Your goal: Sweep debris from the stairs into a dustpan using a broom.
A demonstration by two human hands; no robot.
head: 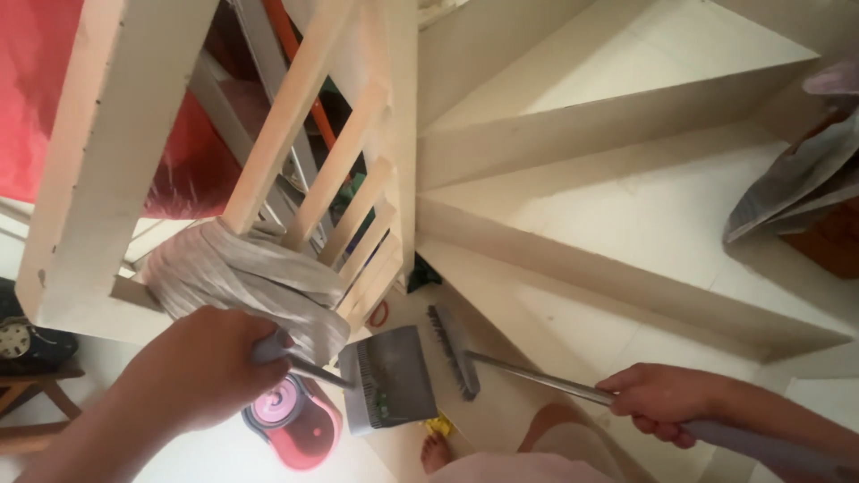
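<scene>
Your left hand [201, 371] was closed around a grey handle [300, 362], with the palm side turned away, so you could only see the back of the hand and a short stub of the handle leading to the grey dustpan [386, 380]. The pan hung tilted near the foot of the stairs; whether anything lay in it could not be made out. A grey striped cloth [246, 282] was draped over the bottom of the wooden banister [295, 152], partly covering the handle. Below your hand sat a red and pink mop bucket [295, 425], mostly hidden by your wrist; its contents did not show.

Your right hand [658, 402] was wrapped tight around the metal pole [537, 380] of the broom [454, 351], whose bristle head rested on a pale step [644, 224]. The pole's upper end ran out of view at the lower right. A crumpled newspaper [796, 179] lay cut off at the right edge.
</scene>
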